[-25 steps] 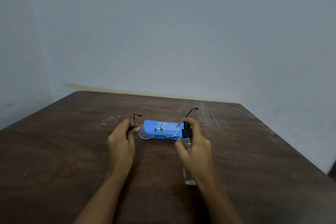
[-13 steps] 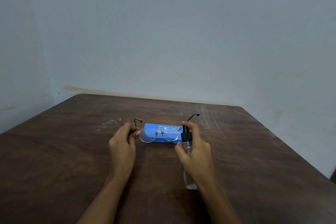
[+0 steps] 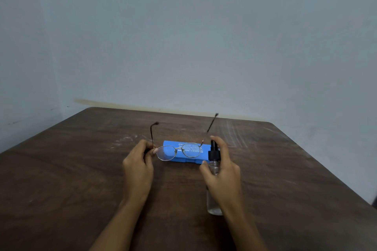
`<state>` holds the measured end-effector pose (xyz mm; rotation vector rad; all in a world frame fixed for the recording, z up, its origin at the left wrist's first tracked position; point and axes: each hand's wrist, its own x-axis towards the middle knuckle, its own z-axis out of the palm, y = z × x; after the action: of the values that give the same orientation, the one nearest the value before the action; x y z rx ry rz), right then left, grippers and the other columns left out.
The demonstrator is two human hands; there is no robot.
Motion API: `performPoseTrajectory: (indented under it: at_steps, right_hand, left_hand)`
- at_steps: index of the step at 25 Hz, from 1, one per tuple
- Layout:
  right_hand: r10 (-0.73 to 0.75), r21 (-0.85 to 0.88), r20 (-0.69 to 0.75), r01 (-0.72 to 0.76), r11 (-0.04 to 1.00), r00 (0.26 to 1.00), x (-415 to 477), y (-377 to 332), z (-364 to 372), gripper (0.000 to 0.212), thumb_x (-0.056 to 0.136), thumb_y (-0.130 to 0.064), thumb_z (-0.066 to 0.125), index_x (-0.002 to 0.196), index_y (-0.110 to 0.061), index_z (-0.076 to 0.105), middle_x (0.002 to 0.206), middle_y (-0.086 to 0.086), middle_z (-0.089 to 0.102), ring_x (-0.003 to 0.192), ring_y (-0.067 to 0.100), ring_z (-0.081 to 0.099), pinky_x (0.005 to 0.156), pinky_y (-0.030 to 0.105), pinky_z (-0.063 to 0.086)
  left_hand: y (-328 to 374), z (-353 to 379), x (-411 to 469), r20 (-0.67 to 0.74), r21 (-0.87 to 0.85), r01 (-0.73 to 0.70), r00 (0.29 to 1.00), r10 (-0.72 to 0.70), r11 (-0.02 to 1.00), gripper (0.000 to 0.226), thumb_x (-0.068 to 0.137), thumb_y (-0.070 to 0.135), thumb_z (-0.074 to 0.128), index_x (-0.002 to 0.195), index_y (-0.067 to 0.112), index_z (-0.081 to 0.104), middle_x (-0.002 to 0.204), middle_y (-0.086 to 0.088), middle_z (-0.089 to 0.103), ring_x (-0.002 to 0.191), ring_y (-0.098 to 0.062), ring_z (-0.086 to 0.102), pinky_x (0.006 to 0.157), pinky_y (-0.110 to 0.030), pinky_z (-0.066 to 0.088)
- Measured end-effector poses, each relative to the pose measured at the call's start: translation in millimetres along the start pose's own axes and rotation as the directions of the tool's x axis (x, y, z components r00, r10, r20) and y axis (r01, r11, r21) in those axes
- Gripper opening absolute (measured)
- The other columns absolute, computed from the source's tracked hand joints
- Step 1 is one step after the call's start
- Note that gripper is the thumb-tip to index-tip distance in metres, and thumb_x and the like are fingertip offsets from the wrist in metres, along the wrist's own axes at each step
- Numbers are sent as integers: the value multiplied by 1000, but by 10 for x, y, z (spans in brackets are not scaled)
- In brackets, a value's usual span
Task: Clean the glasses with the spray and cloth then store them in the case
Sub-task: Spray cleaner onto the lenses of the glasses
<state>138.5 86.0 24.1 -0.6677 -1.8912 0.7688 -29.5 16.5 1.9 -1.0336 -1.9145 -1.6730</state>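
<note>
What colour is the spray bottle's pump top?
Black pump top on the clear spray bottle gripped by the right hand; head view shows it.

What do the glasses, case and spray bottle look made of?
The glasses: thin metal wire frame, gold-toned glint; clear lenses. The case: probably hard plastic, matte blue with crisp edges and white print. The bottle: see-through body, glass or clear plastic, cannot tell which; black sprayer top looks plastic.

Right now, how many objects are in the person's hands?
2. The glasses are pinched at one hinge by the left hand, seen against the blue case. The spray bottle is gripped in the right hand. No cloth is visible; one may be hidden.
</note>
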Motion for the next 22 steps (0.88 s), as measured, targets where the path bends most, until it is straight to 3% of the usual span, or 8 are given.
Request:
performPoseTrajectory:
  at_steps: [2,4,7,11,14,19,22]
  right_hand:
    - [-13,19,1,13,1000,1000,-17,-13,16,57,76,0,60,121,-31,46,77,-1,62,55,-6,55,46,1,36]
    - [-49,25,-21,50,998,999,-31,-34,32,58,76,0,61,116,-38,45,76,-4,60,59,-9,56,47,0,36]
    - [-111,16,-53,112,994,992,-49,-64,61,65,75,0,63,110,-49,38,72,-12,58,59,-7,56,49,-1,36]
    - [-164,24,-64,165,986,984,-52,-52,97,67,75,1,65,111,-49,39,67,-6,60,57,0,55,50,1,37]
    - [-216,23,-65,218,976,974,-59,-53,148,68,74,2,66,113,-46,40,67,-5,60,57,0,55,51,1,37]
    - [-273,27,-99,277,961,957,-76,-80,279,64,73,-4,66,117,-45,45,67,-19,58,58,-3,57,54,-1,38]
    - [-314,37,-43,316,948,948,-93,-134,362,61,75,-11,63,125,-38,42,101,-29,57,85,-14,59,71,-1,42]
  left_hand:
    - [-7,3,0,-4,-25,53,999,-53,998,12,79,-5,60,77,6,60,70,-1,64,64,-14,59,60,-12,41]
    - [8,3,10,-15,-87,124,992,-125,989,10,81,-3,59,79,7,60,68,0,64,62,-9,62,61,-18,47]
    - [47,-10,56,28,-285,306,950,-311,908,5,82,0,60,81,4,61,64,2,62,52,3,61,54,-6,48]
    - [85,-75,118,254,-601,543,826,-503,587,7,83,-5,55,85,-1,61,60,-5,66,48,-1,62,51,-10,52]
    - [99,-130,155,420,-673,651,726,-544,350,13,84,-6,52,77,1,60,50,1,68,48,-4,65,52,-12,54]
    - [62,-157,207,511,-692,709,616,-600,138,17,83,-10,49,72,-3,59,48,-2,68,47,-8,66,48,-14,54]
    - [42,-156,203,546,-674,734,566,-617,77,16,82,-13,49,71,-6,59,48,-6,68,46,-11,66,45,-15,54]
